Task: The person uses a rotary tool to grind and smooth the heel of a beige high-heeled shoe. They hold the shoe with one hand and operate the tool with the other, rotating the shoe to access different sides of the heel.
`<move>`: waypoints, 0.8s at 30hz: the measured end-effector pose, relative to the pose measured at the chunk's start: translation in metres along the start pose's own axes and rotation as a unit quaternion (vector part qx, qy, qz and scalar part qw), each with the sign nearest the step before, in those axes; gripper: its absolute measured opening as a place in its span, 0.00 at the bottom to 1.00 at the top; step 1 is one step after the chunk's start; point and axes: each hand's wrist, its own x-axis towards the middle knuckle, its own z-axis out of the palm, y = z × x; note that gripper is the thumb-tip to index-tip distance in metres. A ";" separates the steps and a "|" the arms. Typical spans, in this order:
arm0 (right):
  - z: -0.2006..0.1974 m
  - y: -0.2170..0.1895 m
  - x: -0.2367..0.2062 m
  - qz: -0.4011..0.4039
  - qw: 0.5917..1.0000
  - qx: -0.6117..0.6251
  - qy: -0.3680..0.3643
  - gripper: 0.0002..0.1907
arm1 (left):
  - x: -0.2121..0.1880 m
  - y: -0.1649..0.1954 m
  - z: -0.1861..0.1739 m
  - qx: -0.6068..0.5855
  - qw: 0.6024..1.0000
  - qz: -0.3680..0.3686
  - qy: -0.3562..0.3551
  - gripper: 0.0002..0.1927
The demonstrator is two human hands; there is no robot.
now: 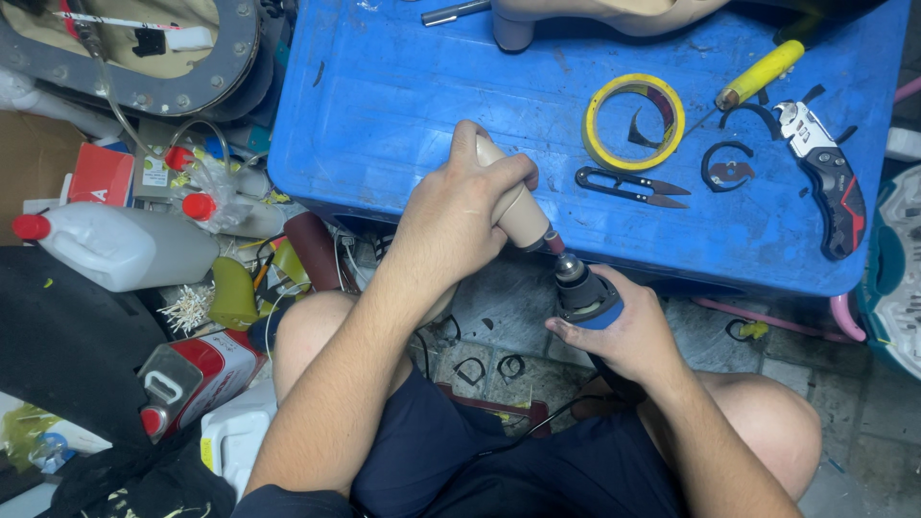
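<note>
Gripping a beige heel piece, the left hand covers most of it; right hand wraps the rotary tool, bit hidden, just near the blue counter edge.

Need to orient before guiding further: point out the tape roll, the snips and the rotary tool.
yellow tape roll [602, 104], head view, left side of ring.
black snips [614, 182], head view, handle loops.
rotary tool [585, 295], head view, its body, in right hand [628, 336].
</note>
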 end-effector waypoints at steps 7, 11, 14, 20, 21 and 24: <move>-0.002 0.000 0.002 0.005 1.000 -0.013 0.025 0.33 | 0.000 0.002 -0.002 0.002 1.000 0.007 0.003 0.27; 0.000 0.001 0.002 0.009 1.000 -0.019 0.018 0.34 | 0.000 0.002 -0.003 -0.003 1.000 0.001 -0.005 0.26; 0.001 0.000 0.000 -0.026 1.000 0.001 0.013 0.35 | 0.001 0.002 -0.003 -0.004 1.000 -0.002 -0.007 0.25; -0.001 0.000 -0.002 -0.002 0.999 -0.038 0.013 0.36 | 0.001 0.003 -0.005 -0.003 1.000 0.000 -0.004 0.26; 0.000 0.000 -0.002 -0.004 0.999 -0.030 0.016 0.35 | 0.000 0.003 -0.005 -0.005 1.000 -0.005 -0.009 0.27; 0.000 0.001 0.000 -0.006 1.000 -0.013 0.026 0.34 | 0.000 0.003 -0.004 -0.002 1.000 -0.006 -0.010 0.27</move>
